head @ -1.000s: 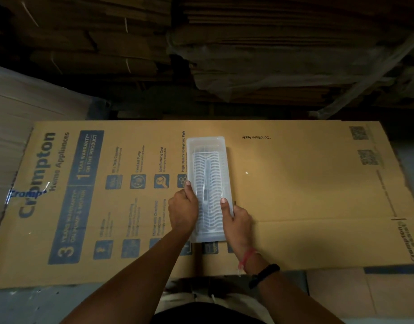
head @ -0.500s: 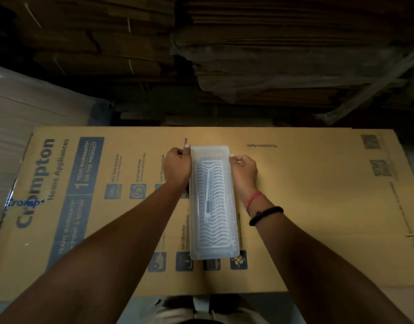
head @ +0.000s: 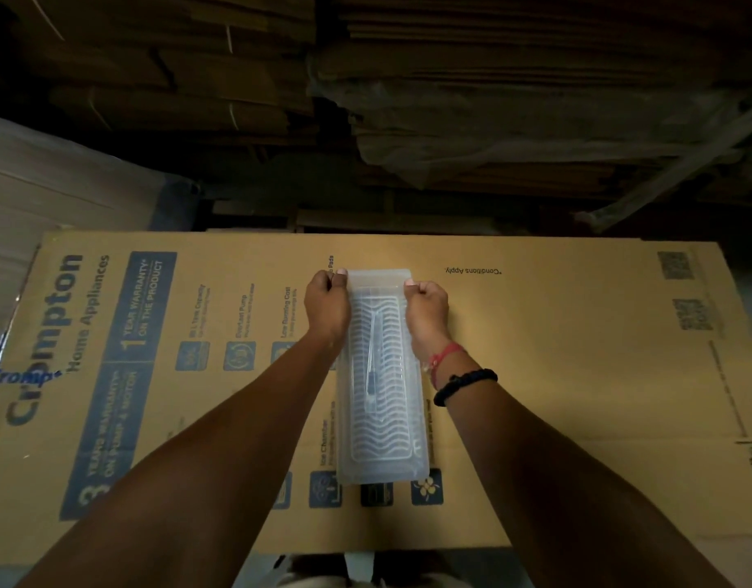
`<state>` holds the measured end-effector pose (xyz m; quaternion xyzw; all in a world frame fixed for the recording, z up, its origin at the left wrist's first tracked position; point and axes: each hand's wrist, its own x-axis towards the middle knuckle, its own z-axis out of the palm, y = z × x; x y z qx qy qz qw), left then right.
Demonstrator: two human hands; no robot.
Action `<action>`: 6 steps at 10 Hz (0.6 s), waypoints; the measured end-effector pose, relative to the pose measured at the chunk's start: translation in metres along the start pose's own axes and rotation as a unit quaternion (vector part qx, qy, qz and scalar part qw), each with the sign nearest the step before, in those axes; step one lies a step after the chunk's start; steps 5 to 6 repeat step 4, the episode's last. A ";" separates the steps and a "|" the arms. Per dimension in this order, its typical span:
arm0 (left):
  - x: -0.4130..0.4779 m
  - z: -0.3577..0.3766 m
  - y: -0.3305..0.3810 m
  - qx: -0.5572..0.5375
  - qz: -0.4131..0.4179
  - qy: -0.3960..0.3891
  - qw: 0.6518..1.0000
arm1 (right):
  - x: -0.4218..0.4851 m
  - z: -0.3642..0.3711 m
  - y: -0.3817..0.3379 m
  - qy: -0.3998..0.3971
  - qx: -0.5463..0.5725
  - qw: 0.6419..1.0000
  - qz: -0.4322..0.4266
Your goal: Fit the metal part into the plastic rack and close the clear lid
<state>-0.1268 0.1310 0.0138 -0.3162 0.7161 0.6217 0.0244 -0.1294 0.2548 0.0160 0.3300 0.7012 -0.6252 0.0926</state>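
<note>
i read this as the lid-closing step; plastic rack [head: 382,388] lies lengthwise on the printed cardboard sheet [head: 556,375], metal part [head: 372,358] already seated along the rack's middle under the clear lid [head: 380,277]; left hand [head: 327,309] and right hand [head: 426,309] are curled, thumbs pressing the lid's far corners, one at each side of the rack; next i'd press down evenly along both long edges toward the rack's near end, checking it snaps; can't tell if latched
</note>
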 end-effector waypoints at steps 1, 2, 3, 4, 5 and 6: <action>0.001 0.000 -0.001 -0.005 -0.007 0.002 1.000 | 0.000 -0.001 0.001 0.000 -0.005 1.000 -0.014; 0.000 0.000 -0.002 0.040 0.000 0.007 0.999 | -0.002 -0.005 0.001 -0.003 -0.009 1.000 -0.021; -0.002 -0.003 -0.005 0.105 0.030 0.000 0.994 | -0.008 -0.011 0.004 -0.011 -0.047 0.996 -0.075; -0.005 -0.011 -0.002 0.214 0.101 0.026 0.971 | -0.020 -0.021 0.004 0.006 -0.193 0.967 -0.169; -0.005 -0.011 -0.002 0.214 0.101 0.026 0.971 | -0.020 -0.021 0.004 0.006 -0.193 0.967 -0.169; -0.005 -0.011 -0.002 0.214 0.101 0.026 0.971 | -0.020 -0.021 0.004 0.006 -0.193 0.967 -0.169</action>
